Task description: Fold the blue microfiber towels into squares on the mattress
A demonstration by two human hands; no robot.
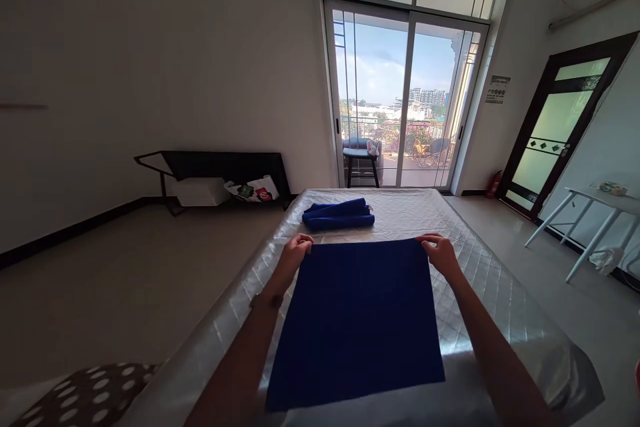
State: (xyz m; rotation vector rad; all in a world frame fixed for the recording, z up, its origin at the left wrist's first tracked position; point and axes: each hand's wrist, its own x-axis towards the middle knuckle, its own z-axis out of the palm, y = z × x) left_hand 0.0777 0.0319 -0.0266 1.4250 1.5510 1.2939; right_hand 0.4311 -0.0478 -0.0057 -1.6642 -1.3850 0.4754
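A flat dark blue cloth (360, 320) stretches between my two hands, its far edge straight and its near edge toward me. My left hand (296, 252) pinches the far left corner. The far right corner is held the same way by my right hand (438, 251). Beyond it, several blue cloths (340, 215), rolled or folded, lie together on the quilted silvery mattress (480, 260). Whether the held cloth rests on the mattress or hangs just above it I cannot tell.
On the left, a black bench frame (225, 163) lies by the wall with a white box (201, 192) and a printed bag (257, 189). A sliding glass door (407, 93) stands behind the mattress. A white table (600, 197) is at right, a polka-dot fabric (90, 397) at lower left.
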